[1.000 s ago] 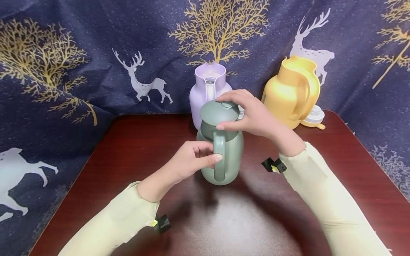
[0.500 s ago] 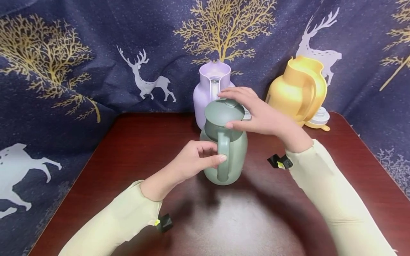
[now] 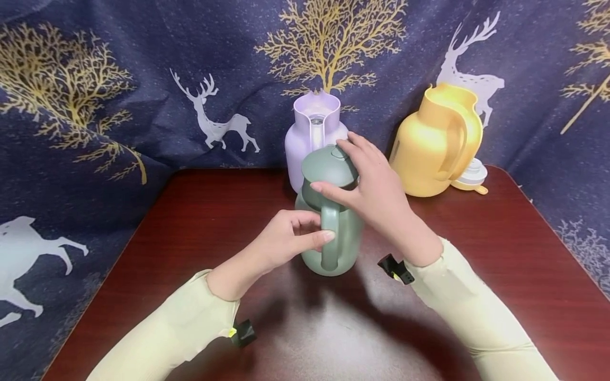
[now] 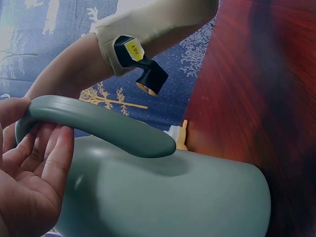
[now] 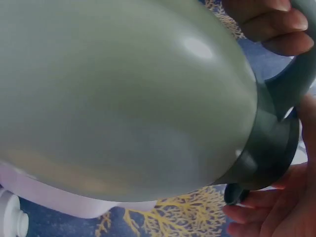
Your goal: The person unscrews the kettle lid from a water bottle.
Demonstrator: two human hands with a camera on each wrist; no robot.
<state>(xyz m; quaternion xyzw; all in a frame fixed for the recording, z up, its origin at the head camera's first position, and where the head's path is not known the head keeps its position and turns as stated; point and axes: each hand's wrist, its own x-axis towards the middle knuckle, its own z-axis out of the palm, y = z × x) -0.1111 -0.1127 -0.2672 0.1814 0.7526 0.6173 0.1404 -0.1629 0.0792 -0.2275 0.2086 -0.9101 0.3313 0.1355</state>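
Observation:
A green thermos jug (image 3: 350,233) stands upright on the table, its lid (image 3: 329,166) seated on the neck. My left hand (image 3: 281,238) holds the upper part of the jug's handle (image 3: 329,256); in the left wrist view the thumb lies over the handle (image 4: 108,121) and the fingers are under it. My right hand (image 3: 381,196) spans the lid, thumb at the near edge and fingertips at the far right edge by an oval button (image 3: 339,152). The jug's body (image 5: 123,98) fills much of the right wrist view, with the right hand (image 5: 276,212) at the lid end.
Behind the green jug stands a lidless purple jug (image 3: 295,143). A yellow jug (image 3: 419,153), also without its lid, is at the back right, with a white-and-yellow lid (image 3: 471,177) beside it. A dark patterned cloth (image 3: 157,32) hangs behind the brown table (image 3: 190,211).
My right hand has turned clockwise over the lid: thumb leftward along the near edge, fingertips rightward, wrist lower and closer. The left hand keeps its hold on the handle.

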